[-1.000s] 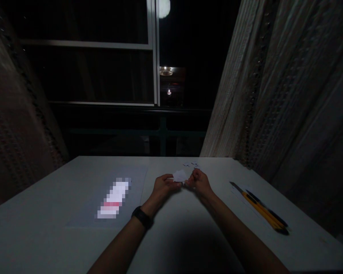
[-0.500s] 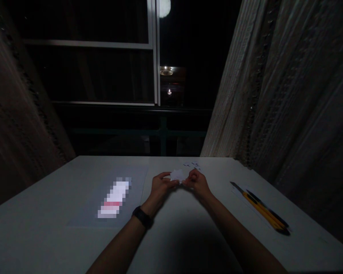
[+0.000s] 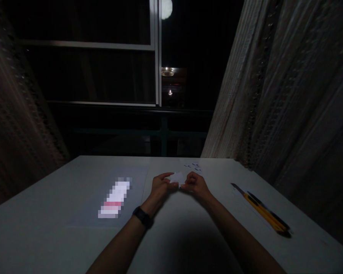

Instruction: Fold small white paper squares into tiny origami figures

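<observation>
A small white piece of paper [image 3: 177,177] is held up over the table between my two hands. My left hand [image 3: 161,185], with a dark watch on its wrist, grips the paper's left side between thumb and fingers. My right hand [image 3: 196,184] pinches the paper's lower right edge, its other fingers curled. Just beyond the hands lie several small paper cutouts [image 3: 193,166] with dark marks. Fine detail on the held paper is too dim to make out.
On the white table [image 3: 171,243], a pale sheet [image 3: 82,213] at left bears a bright, pixelated rectangle [image 3: 114,198]. A yellow utility knife [image 3: 263,210] lies at right beside a dark, slender tool [image 3: 270,211]. Curtains [image 3: 297,83] flank a dark window behind.
The held paper has turned slightly, and its jagged upper outline now looks straighter. My right hand has shifted a little down. The cutouts and knife stay in place.
</observation>
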A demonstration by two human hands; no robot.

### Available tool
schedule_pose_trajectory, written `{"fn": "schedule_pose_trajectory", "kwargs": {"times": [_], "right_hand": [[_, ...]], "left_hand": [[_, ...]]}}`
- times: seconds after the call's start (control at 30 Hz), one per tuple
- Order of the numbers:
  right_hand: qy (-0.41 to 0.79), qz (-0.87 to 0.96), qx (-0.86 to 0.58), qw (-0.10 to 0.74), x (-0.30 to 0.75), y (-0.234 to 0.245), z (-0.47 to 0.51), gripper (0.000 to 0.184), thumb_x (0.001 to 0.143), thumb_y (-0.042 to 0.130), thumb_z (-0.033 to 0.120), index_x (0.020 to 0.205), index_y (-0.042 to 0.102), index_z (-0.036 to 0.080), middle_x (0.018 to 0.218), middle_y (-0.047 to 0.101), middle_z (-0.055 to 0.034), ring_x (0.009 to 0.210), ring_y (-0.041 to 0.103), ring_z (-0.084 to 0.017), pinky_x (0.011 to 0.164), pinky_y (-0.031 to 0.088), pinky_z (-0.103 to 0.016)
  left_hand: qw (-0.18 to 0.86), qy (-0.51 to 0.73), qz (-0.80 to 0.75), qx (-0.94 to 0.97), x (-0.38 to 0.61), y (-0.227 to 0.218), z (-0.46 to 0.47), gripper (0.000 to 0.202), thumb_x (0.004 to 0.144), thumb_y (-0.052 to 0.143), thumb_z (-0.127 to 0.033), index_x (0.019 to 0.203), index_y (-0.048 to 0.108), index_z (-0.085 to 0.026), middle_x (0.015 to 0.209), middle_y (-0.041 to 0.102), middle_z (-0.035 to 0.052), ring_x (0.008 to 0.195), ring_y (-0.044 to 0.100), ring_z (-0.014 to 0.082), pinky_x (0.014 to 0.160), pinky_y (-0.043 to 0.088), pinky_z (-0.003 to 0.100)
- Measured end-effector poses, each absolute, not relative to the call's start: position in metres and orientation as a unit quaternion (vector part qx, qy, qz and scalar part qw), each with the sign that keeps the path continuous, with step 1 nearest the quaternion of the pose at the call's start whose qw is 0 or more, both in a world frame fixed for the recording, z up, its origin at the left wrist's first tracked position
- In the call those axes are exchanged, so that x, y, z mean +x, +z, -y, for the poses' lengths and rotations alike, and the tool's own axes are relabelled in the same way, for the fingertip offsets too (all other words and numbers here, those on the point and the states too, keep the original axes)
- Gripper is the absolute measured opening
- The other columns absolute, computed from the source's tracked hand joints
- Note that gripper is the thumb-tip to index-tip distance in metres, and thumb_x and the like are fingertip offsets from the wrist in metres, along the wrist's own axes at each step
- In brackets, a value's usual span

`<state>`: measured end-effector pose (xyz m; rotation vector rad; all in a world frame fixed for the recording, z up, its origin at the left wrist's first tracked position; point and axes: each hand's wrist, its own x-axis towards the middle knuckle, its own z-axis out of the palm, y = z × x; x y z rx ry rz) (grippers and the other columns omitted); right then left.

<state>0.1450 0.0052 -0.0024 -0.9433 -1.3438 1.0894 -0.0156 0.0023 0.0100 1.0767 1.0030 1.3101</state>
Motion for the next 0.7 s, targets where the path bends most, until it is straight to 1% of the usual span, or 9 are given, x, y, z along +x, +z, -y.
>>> {"fn": "schedule_pose_trajectory", "kwargs": {"times": [0.1, 0.23, 0.33, 0.4, 0.47, 0.53, 0.63, 0.7], "right_hand": [[0.466, 0.562, -0.393, 0.559, 0.145, -0.004, -0.006, 0.039, 0.042, 0.078, 0.023, 0.056, 0.041, 0.019, 0.046, 0.052, 0.0076, 0.040, 0.044, -0.008, 0.041, 0.033, -0.019], [0.468, 0.537, -0.394, 0.581, 0.146, -0.005, -0.008, 0.043, 0.040, 0.077, 0.019, 0.055, 0.037, 0.020, 0.045, 0.050, 0.0085, 0.039, 0.040, -0.007, 0.039, 0.031, -0.018], [0.439, 0.523, -0.408, 0.605, 0.145, -0.007, -0.008, 0.040, 0.043, 0.078, 0.021, 0.055, 0.039, 0.020, 0.047, 0.051, 0.0073, 0.042, 0.043, -0.008, 0.041, 0.032, -0.019], [0.413, 0.515, -0.416, 0.626, 0.143, -0.011, -0.007, 0.036, 0.046, 0.077, 0.025, 0.056, 0.043, 0.019, 0.049, 0.052, 0.0062, 0.045, 0.045, -0.009, 0.044, 0.035, -0.020], [0.392, 0.504, -0.422, 0.644, 0.137, -0.015, -0.005, 0.032, 0.049, 0.076, 0.028, 0.057, 0.047, 0.019, 0.052, 0.054, 0.0052, 0.049, 0.048, -0.010, 0.047, 0.037, -0.021], [0.395, 0.499, -0.419, 0.648, 0.131, -0.018, -0.001, 0.029, 0.050, 0.076, 0.028, 0.060, 0.050, 0.019, 0.055, 0.056, 0.0044, 0.052, 0.051, -0.011, 0.051, 0.039, -0.022], [0.410, 0.497, -0.420, 0.639, 0.125, -0.021, 0.002, 0.029, 0.051, 0.075, 0.032, 0.061, 0.051, 0.018, 0.057, 0.058, 0.0028, 0.054, 0.053, -0.013, 0.052, 0.040, -0.024], [0.400, 0.504, -0.427, 0.635, 0.126, -0.020, 0.001, 0.030, 0.053, 0.074, 0.035, 0.062, 0.051, 0.018, 0.055, 0.057, 0.0029, 0.052, 0.052, -0.013, 0.050, 0.039, -0.024]], "left_hand": [[0.562, 0.546, -0.420, 0.457, -0.015, 0.010, -0.001, 0.056, 0.039, 0.078, -0.012, 0.093, 0.064, -0.007, 0.048, 0.054, -0.0029, 0.041, 0.048, 0.0080, 0.043, 0.039, 0.020], [0.582, 0.544, -0.403, 0.450, -0.014, 0.010, -0.001, 0.057, 0.038, 0.080, -0.015, 0.092, 0.063, -0.006, 0.058, 0.061, 0.0027, 0.049, 0.055, 0.0119, 0.050, 0.043, 0.023], [0.589, 0.557, -0.392, 0.434, -0.012, 0.010, -0.001, 0.060, 0.040, 0.082, -0.020, 0.094, 0.062, -0.006, 0.060, 0.063, 0.0046, 0.052, 0.057, 0.0128, 0.056, 0.045, 0.025], [0.598, 0.558, -0.373, 0.438, -0.010, 0.010, -0.001, 0.056, 0.043, 0.082, -0.023, 0.093, 0.063, -0.007, 0.066, 0.065, 0.0072, 0.059, 0.059, 0.0142, 0.062, 0.046, 0.026], [0.608, 0.542, -0.355, 0.459, -0.008, 0.009, 0.000, 0.044, 0.048, 0.080, -0.028, 0.084, 0.066, -0.007, 0.072, 0.066, 0.0093, 0.065, 0.060, 0.0151, 0.064, 0.045, 0.026], [0.608, 0.525, -0.350, 0.481, -0.007, 0.006, 0.000, 0.032, 0.052, 0.077, -0.031, 0.071, 0.067, -0.007, 0.069, 0.066, 0.0084, 0.064, 0.058, 0.0139, 0.063, 0.044, 0.024], [0.598, 0.535, -0.351, 0.482, -0.006, 0.002, -0.002, 0.028, 0.056, 0.075, -0.034, 0.059, 0.065, -0.008, 0.058, 0.061, 0.0042, 0.058, 0.055, 0.0112, 0.058, 0.042, 0.022], [0.596, 0.547, -0.353, 0.470, -0.006, 0.000, -0.004, 0.028, 0.056, 0.075, -0.035, 0.055, 0.064, -0.009, 0.055, 0.059, 0.0033, 0.056, 0.054, 0.0105, 0.056, 0.042, 0.021]]}}
